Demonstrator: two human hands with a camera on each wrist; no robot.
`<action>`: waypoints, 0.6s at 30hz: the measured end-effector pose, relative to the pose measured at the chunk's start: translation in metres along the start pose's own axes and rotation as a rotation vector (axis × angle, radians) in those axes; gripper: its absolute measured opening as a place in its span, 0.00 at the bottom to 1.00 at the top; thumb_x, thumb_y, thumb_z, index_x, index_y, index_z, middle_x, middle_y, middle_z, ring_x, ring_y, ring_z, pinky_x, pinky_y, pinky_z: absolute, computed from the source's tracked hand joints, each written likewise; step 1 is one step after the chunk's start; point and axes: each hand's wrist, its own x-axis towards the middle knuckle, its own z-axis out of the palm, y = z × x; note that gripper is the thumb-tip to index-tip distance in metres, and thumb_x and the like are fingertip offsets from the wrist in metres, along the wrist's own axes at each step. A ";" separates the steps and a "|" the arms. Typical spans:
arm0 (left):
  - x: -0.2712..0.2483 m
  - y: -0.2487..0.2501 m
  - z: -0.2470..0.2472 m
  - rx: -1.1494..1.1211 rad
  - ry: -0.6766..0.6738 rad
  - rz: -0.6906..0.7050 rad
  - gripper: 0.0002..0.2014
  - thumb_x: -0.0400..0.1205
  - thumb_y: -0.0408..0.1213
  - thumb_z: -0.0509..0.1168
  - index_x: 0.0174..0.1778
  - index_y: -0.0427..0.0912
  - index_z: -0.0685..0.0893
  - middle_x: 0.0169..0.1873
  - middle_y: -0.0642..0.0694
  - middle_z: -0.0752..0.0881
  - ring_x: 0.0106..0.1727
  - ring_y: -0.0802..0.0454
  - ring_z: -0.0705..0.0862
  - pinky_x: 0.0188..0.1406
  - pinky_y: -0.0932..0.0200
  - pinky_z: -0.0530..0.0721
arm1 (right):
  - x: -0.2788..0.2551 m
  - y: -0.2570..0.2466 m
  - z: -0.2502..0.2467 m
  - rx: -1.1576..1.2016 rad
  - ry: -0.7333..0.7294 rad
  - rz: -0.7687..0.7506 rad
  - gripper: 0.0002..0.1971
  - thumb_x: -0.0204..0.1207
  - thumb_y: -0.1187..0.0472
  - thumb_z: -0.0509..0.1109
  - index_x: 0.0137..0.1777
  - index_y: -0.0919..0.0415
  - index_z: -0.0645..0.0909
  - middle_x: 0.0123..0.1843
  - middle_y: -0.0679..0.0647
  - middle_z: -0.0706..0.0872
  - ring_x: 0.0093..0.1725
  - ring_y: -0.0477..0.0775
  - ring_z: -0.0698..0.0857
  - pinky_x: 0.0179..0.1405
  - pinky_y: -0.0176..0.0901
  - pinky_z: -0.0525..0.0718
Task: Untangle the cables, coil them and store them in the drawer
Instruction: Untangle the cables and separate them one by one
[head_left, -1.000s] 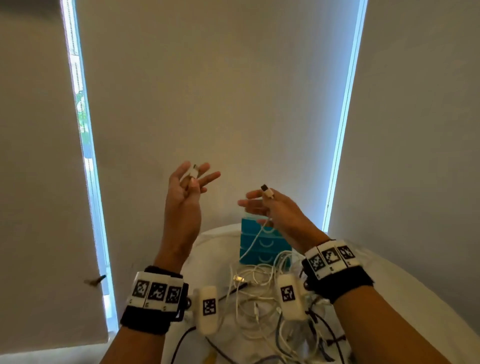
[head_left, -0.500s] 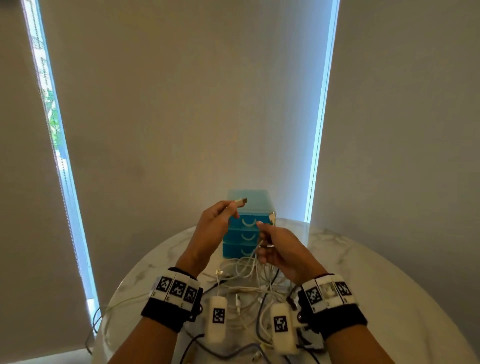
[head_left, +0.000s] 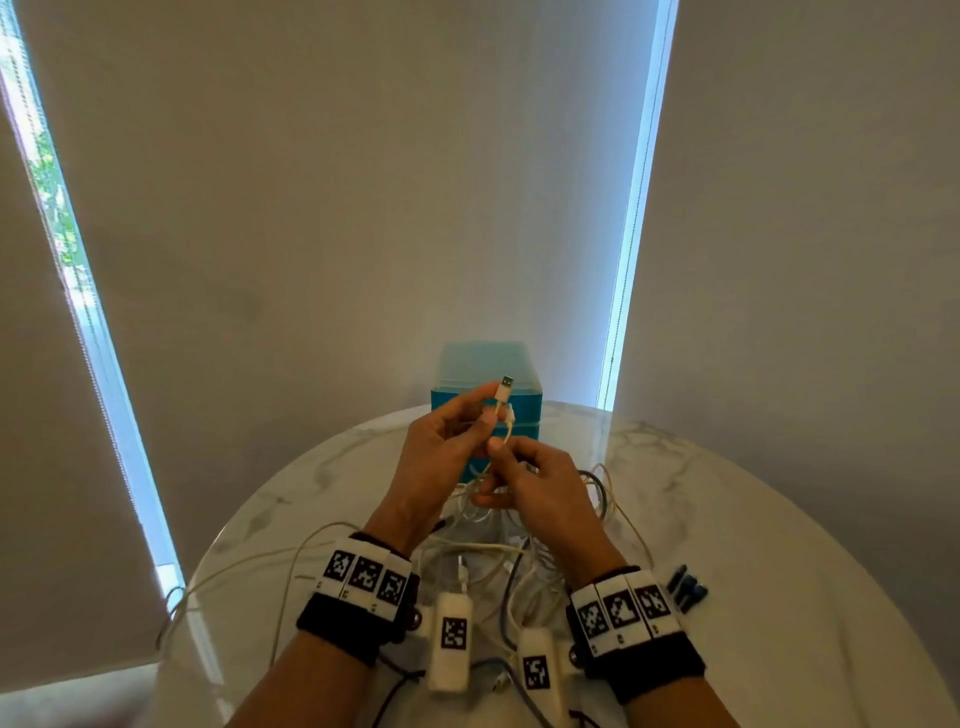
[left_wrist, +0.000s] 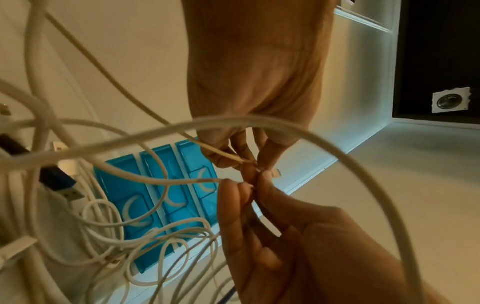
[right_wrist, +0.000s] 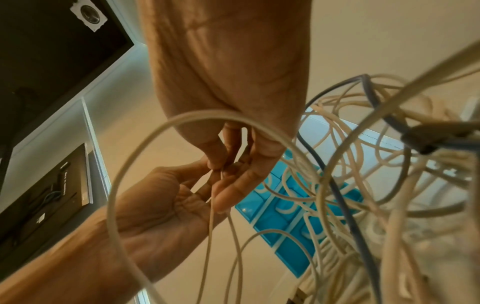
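untangle step: ur left hand (head_left: 434, 457) pinches usb end of white cable (head_left: 504, 397), right hand (head_left: 540, 483) pinches cord below, centre frame. nxt: pull free of tangle (head_left: 498, 561) on counter (head_left: 753, 519), then coil.

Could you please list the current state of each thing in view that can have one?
left hand: pinching the white cable just below its plug
right hand: pinching the same cable lower down
white cable: USB plug pointing up
cable pile: tangled on the table
blue drawer unit: three drawers shut
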 end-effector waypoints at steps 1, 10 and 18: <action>0.000 -0.001 0.000 0.013 0.002 0.008 0.16 0.89 0.35 0.73 0.72 0.51 0.92 0.59 0.49 0.95 0.62 0.53 0.94 0.59 0.60 0.92 | 0.000 0.003 0.000 -0.038 0.023 -0.016 0.10 0.91 0.54 0.69 0.55 0.58 0.89 0.40 0.60 0.93 0.41 0.54 0.95 0.46 0.51 0.97; 0.002 -0.005 -0.005 0.027 -0.009 -0.078 0.12 0.89 0.37 0.73 0.67 0.51 0.95 0.60 0.47 0.95 0.65 0.48 0.93 0.67 0.47 0.91 | 0.002 -0.002 -0.004 -0.049 0.047 -0.022 0.12 0.88 0.52 0.75 0.54 0.60 0.92 0.40 0.58 0.95 0.41 0.59 0.97 0.52 0.63 0.97; 0.000 0.022 -0.025 0.462 -0.306 -0.253 0.36 0.92 0.69 0.49 0.62 0.44 0.93 0.38 0.44 0.89 0.27 0.55 0.78 0.25 0.63 0.72 | 0.026 -0.034 -0.023 0.100 0.189 0.000 0.08 0.90 0.61 0.73 0.57 0.66 0.89 0.45 0.58 0.95 0.43 0.58 0.97 0.51 0.59 0.97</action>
